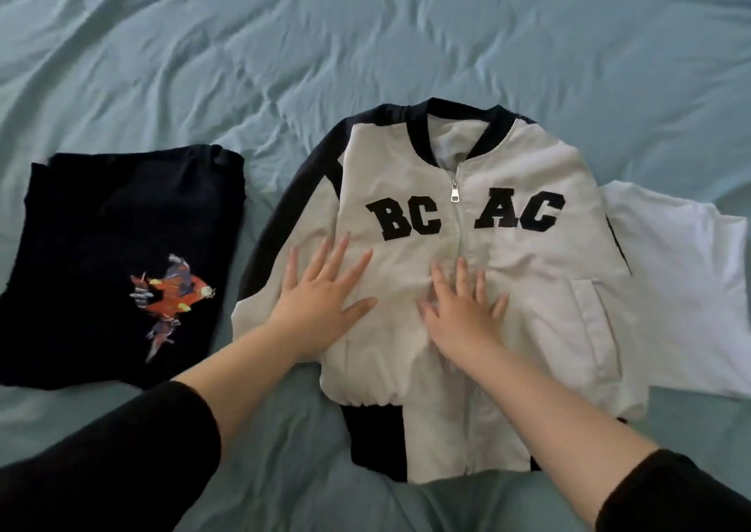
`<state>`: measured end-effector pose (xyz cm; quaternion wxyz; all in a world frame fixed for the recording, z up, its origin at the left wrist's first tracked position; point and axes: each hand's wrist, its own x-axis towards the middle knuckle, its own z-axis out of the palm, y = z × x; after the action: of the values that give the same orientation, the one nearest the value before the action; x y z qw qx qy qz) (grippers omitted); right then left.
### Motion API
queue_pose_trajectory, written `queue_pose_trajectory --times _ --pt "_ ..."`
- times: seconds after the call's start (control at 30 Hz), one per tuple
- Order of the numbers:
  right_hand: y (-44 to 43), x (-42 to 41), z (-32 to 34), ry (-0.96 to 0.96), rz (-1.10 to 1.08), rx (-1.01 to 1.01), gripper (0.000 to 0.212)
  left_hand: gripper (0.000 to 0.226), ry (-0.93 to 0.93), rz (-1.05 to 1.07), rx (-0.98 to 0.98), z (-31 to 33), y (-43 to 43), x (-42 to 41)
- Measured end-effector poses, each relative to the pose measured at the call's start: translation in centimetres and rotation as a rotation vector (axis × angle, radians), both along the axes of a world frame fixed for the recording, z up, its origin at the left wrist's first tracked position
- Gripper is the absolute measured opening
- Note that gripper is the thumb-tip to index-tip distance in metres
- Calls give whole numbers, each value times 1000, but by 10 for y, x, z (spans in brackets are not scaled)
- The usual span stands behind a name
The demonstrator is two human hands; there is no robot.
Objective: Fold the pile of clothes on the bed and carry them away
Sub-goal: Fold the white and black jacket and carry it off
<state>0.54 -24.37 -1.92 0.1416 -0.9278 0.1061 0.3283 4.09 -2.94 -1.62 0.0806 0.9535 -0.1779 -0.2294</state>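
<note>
A white zip jacket (540, 283) with a dark collar, dark sleeve stripes and black letters "BC AC" lies face up in the middle of the bed, its sleeves folded in over the front. My left hand (325, 291) rests flat on the jacket's left side, fingers spread. My right hand (463, 312) lies flat beside the zip, fingers apart too. Neither hand grips the cloth. A folded black garment (101, 255) with an orange and red print sits to the left. A folded white garment (686, 283) lies at the right, partly under the jacket.
The bed (365, 35) is covered with a wrinkled pale teal sheet that stretches away beyond the clothes. Black sleeves cover both my forearms near the bottom of the view.
</note>
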Motion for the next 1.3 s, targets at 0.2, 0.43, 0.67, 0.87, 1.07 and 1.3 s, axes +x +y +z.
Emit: queue_pose_trajectory --times 0.2,0.43,0.67,0.87,1.07,1.3 --pt "80 -65 42 -263 61 433 57 93 88 744 -451 26 77 -68" --pt "151 -74 51 -243 -299 701 48 5 -28 769 -667 23 76 -59" --pt "181 -46 77 -256 -128 576 90 27 -66 746 -779 85 95 -33" --pt "194 -16 106 -285 -718 999 34 40 281 917 -971 125 144 -31" --pt "208 -4 113 -90 -802 1212 33 52 791 1126 -1140 119 172 -55" --pt "263 -11 103 -154 -40 768 78 50 99 1198 -1009 152 279 -8"
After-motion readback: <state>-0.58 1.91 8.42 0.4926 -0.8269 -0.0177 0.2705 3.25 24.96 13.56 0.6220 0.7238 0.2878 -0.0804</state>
